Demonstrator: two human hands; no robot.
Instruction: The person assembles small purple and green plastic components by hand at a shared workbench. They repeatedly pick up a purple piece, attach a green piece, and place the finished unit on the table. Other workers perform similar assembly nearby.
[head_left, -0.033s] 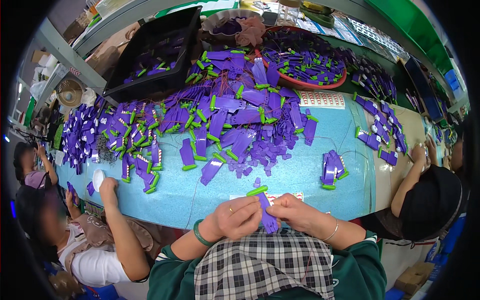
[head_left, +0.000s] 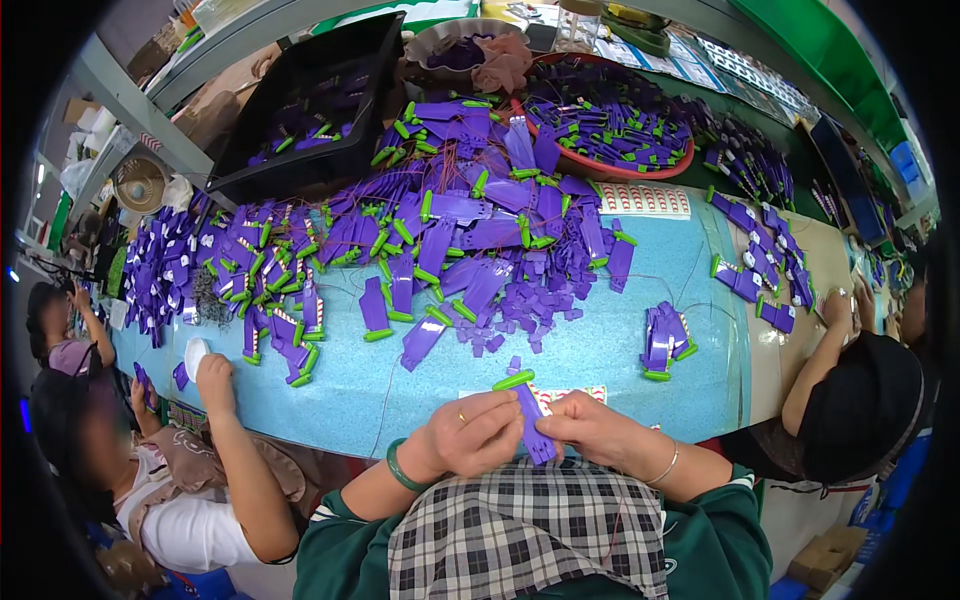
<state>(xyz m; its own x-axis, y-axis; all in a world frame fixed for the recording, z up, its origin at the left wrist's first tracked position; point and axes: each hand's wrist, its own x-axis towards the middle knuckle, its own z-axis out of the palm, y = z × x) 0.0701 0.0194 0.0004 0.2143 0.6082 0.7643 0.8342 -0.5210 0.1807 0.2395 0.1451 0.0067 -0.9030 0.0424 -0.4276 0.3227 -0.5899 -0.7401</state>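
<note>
In front of my lap I hold one flat purple plastic piece (head_left: 535,415) with a green rounded bar across its far end. My left hand (head_left: 475,435) pinches its left edge, fingers curled, a ring on one finger. From the other side my right hand (head_left: 590,425) grips the piece with thumb and fingers, by a pale strip along its right edge. A white sheet with red marks (head_left: 585,392) lies partly hidden just beyond my hands. A small purple bit (head_left: 514,364) rests past the green bar.
A big heap of purple-and-green pieces (head_left: 440,240) covers the blue table (head_left: 590,340). A small stack (head_left: 663,340) sits to the right. Behind stand a black bin (head_left: 240,165) and a red basin (head_left: 640,172). Co-workers sit left and right; one holds a white dish (head_left: 194,355).
My right thumb has shifted very slightly on the purple piece. At the left, the co-worker's hand with the white dish has moved a little. My left hand looks unchanged.
</note>
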